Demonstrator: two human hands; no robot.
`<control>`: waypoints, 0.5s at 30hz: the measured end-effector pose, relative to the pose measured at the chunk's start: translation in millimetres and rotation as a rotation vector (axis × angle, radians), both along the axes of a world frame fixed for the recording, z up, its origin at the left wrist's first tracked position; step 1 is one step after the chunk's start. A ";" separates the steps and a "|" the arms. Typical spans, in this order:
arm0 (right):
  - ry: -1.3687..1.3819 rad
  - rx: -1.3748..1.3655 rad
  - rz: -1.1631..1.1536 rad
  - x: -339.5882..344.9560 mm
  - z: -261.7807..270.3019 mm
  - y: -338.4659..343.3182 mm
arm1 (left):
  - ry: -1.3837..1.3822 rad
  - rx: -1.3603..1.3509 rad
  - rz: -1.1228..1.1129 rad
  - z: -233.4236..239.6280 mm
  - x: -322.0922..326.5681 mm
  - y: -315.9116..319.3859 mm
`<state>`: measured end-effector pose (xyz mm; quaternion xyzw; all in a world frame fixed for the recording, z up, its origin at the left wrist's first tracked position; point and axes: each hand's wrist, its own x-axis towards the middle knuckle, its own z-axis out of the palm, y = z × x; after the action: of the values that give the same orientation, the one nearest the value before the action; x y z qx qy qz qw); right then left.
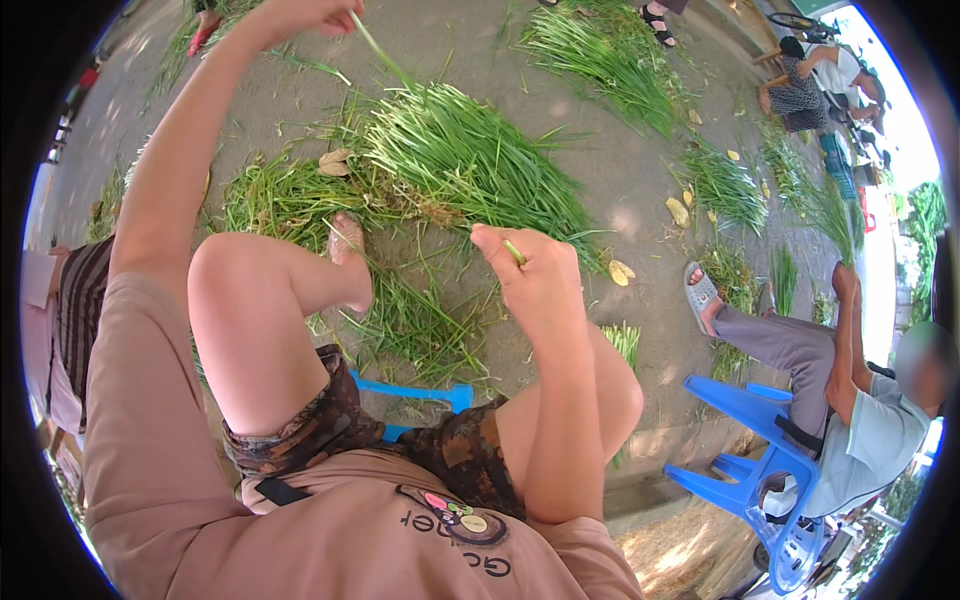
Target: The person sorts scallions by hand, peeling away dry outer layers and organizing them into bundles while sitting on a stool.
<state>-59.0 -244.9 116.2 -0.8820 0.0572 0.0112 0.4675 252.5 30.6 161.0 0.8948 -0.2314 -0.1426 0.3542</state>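
Observation:
High at the top edge, my left hand (334,15) pinches the pale end of a green stalk (382,56). The stalk slants down towards a large pile of long green stalks (472,157) on the ground, pale ends facing left. Nearer my body, my right hand (536,274) is closed, a short piece of green stem (514,252) showing between thumb and fingers; the rest is hidden. Loose, tangled greens (292,195) lie left of the pile, and more scattered leaves (427,330) lie between my legs.
A blue plastic stool (420,390) is under me. At the right, a person (877,435) on a blue plastic chair (735,420) holds long greens (832,217). Further bundles (607,67) and dry leaves (621,272) lie on the concrete. Other people's feet show along the top.

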 end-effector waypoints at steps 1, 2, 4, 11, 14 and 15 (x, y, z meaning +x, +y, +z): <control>0.022 0.019 -0.022 0.4 1.8 0.5 | -0.014 0.114 -0.081 -2.6 -10.8 -7.3; 0.045 0.038 -0.044 1.2 5.0 1.3 | -0.015 0.207 -0.141 -13.5 -23.1 -21.5; 0.060 0.067 -0.075 0.7 6.1 0.3 | 0.003 0.272 -0.329 -19.8 -58.7 -58.6; 0.075 0.094 -0.121 0.4 2.2 -2.9 | 0.113 0.148 -0.302 -0.4 -69.7 -75.5; 0.033 0.135 -0.234 3.2 4.7 -10.1 | 0.232 0.099 -0.320 4.9 -77.1 -74.4; 0.029 0.126 -0.273 3.4 6.2 -14.9 | 0.316 0.034 -0.313 4.6 -86.5 -75.8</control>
<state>-55.6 -259.7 122.5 -0.8347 0.1826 -0.0363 0.5183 166.0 -45.2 165.7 0.8204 -0.3068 -0.3380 0.3443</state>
